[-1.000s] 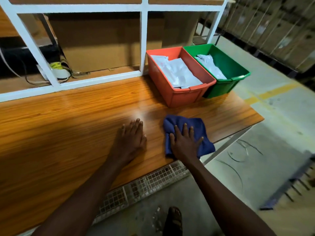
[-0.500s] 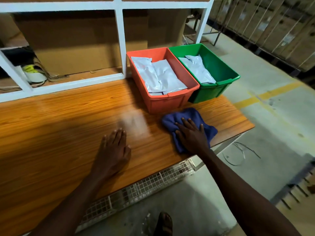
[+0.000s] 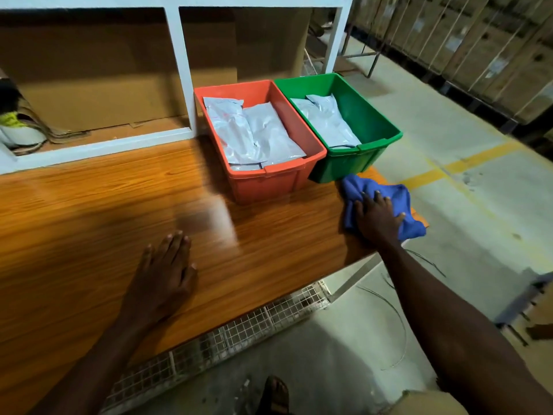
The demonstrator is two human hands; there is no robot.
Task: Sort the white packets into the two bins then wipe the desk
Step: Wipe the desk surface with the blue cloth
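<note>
An orange bin point(image 3: 266, 181) and a green bin point(image 3: 374, 121) stand side by side at the right end of the wooden desk point(image 3: 89, 235). White packets point(image 3: 254, 133) lie in the orange bin, and more white packets point(image 3: 326, 121) lie in the green one. My right hand point(image 3: 375, 218) presses flat on a blue cloth point(image 3: 401, 202) at the desk's right corner, just in front of the green bin. Part of the cloth hangs over the desk edge. My left hand point(image 3: 166, 274) rests flat on the desk, fingers straight, holding nothing.
A white metal frame point(image 3: 182, 70) rises behind the desk, with cardboard behind it. A wire mesh tray point(image 3: 239, 333) runs under the front edge. Concrete floor with a yellow line point(image 3: 466, 166) lies to the right. Stacked boxes line the far right wall.
My right hand has slid the blue cloth rightward along the desk, from in front of the orange bin to the right corner by the green bin. My left hand stayed flat on the desk.
</note>
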